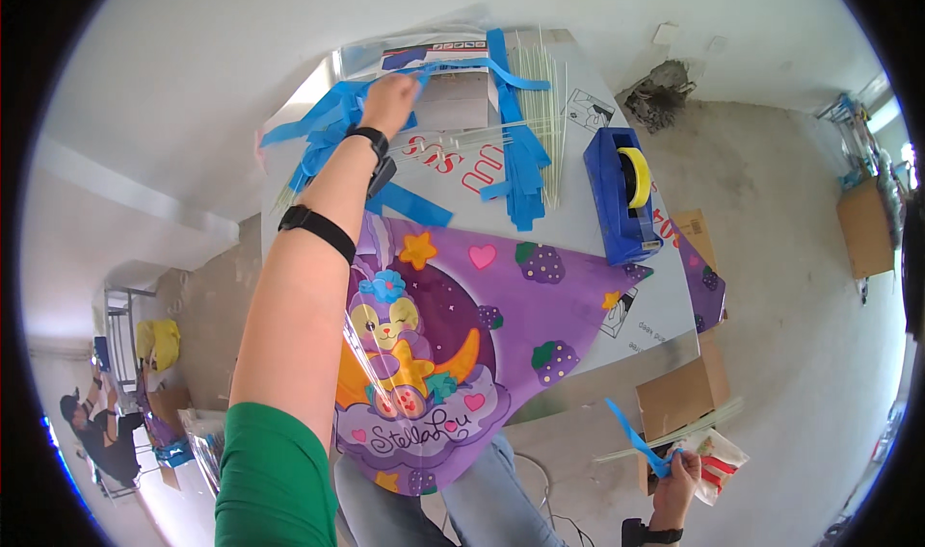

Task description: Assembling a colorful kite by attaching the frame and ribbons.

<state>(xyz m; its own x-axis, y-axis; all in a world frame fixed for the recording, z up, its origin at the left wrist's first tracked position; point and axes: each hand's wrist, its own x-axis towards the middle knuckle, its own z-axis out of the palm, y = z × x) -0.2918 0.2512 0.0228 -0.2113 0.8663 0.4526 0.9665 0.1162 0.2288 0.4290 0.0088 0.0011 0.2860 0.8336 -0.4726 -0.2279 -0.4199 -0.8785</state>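
Note:
At the far left of the table, my left hand is closed on a blue plastic strip that trails off to the right. Under and around it lies a loose heap of blue strips. My right hand, low at the right and off the table, pinches another blue strip. Thin pale rods pass just behind that hand; whether it touches them I cannot tell. A purple printed triangular plastic sheet, with a cartoon rabbit and berries, spreads over the near table edge and my lap.
A blue tape dispenser with yellow tape stands at the table's right. More blue strips, thin rods and an open box lie at the back. A cardboard box sits below right. Another person is far left.

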